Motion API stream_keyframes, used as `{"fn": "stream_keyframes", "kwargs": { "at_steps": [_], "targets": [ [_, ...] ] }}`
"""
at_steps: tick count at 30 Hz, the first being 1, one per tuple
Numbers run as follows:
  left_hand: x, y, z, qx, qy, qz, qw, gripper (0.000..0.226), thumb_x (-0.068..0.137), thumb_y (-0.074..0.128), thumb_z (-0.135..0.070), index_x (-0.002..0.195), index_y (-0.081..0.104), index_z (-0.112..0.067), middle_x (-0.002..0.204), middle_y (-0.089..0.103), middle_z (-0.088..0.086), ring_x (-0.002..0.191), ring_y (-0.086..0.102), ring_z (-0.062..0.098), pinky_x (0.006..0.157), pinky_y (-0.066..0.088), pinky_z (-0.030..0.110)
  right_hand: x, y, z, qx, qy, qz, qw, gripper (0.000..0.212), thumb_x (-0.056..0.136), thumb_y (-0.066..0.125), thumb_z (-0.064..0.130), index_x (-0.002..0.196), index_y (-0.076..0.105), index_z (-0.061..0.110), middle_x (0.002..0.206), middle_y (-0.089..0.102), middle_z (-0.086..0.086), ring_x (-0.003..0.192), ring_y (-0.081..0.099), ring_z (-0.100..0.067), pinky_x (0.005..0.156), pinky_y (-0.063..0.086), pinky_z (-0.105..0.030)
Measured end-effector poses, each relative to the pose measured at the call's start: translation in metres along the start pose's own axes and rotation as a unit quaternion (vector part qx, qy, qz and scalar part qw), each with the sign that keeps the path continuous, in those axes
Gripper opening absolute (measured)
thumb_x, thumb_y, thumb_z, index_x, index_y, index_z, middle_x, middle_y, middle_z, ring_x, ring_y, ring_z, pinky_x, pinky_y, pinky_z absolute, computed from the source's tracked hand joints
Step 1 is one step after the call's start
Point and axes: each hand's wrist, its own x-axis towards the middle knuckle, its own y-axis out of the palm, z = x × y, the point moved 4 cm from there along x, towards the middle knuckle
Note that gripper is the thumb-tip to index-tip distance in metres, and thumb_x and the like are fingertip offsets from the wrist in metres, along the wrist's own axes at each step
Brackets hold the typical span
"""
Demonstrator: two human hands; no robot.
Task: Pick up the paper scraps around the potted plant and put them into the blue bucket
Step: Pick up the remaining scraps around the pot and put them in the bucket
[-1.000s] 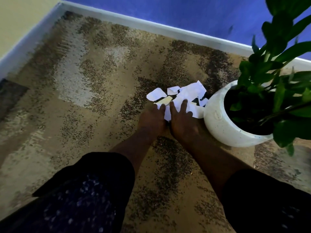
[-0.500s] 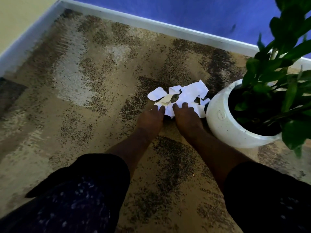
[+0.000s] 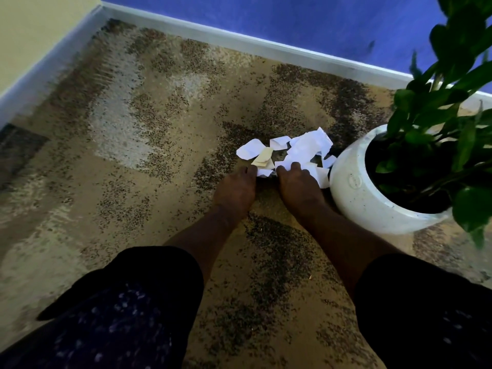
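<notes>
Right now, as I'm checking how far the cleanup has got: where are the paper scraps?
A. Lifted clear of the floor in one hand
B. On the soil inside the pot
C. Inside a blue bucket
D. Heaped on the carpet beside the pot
D: the paper scraps lie heaped on the carpet beside the white pot, with the left hand and right hand at the heap's near edge.
</notes>
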Motion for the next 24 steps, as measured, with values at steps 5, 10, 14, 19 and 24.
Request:
{"fn": "stream_keyframes", "kwargs": {
  "at_steps": [5, 10, 14, 19, 24],
  "targets": [
    [-0.004, 0.003, 0.006, -0.035, -0.008, -0.027, 0.999, 0.029, 0.097, 0.041, -0.019, 0.124, 0.046, -0.009, 0.117, 0.057, 0.015, 0.090, 0.062, 0.039, 0.064, 0.046, 0.041, 0.000, 0.000, -0.001, 0.002, -0.012, -0.006, 1.000, 0.032, 0.097, 0.043, 0.018, 0.129, 0.046, 0.012, 0.118, 0.053, -0.019, 0.097, 0.059, -0.032, 0.076, 0.050, -0.038],
    [-0.008, 0.004, 0.009, -0.049, -0.001, -0.051, 0.997, 0.029, 0.096, 0.042, -0.016, 0.122, 0.049, -0.006, 0.110, 0.061, 0.017, 0.084, 0.064, 0.040, 0.062, 0.047, 0.042, 0.005, -0.003, -0.002, 0.035, -0.002, -0.031, 0.999, 0.037, 0.099, 0.038, 0.031, 0.130, 0.045, 0.011, 0.117, 0.053, -0.020, 0.093, 0.059, -0.035, 0.069, 0.044, -0.037],
    [-0.007, 0.005, 0.010, -0.057, -0.002, -0.054, 0.997, 0.025, 0.098, 0.041, -0.019, 0.118, 0.048, -0.007, 0.107, 0.061, 0.016, 0.081, 0.065, 0.039, 0.061, 0.048, 0.043, 0.009, -0.004, 0.001, 0.041, -0.015, -0.034, 0.998, 0.042, 0.098, 0.041, 0.034, 0.132, 0.042, 0.009, 0.115, 0.053, -0.020, 0.092, 0.061, -0.035, 0.065, 0.042, -0.035],
    [-0.006, 0.006, 0.009, -0.046, -0.011, -0.040, 0.998, 0.027, 0.100, 0.036, -0.026, 0.121, 0.045, -0.011, 0.116, 0.058, 0.014, 0.089, 0.063, 0.038, 0.062, 0.043, 0.039, 0.011, -0.010, 0.004, -0.010, -0.001, -0.005, 1.000, 0.034, 0.101, 0.037, 0.015, 0.133, 0.041, 0.004, 0.122, 0.053, -0.020, 0.102, 0.060, -0.031, 0.081, 0.048, -0.035],
    [-0.005, 0.008, 0.004, -0.016, -0.023, -0.017, 0.999, 0.026, 0.097, 0.037, -0.017, 0.121, 0.043, -0.011, 0.116, 0.055, 0.014, 0.089, 0.062, 0.036, 0.061, 0.043, 0.039, 0.013, -0.016, 0.002, 0.017, 0.015, 0.006, 1.000, 0.032, 0.101, 0.035, 0.015, 0.131, 0.045, 0.008, 0.126, 0.057, -0.015, 0.110, 0.059, -0.028, 0.087, 0.047, -0.036]
  ]
}}
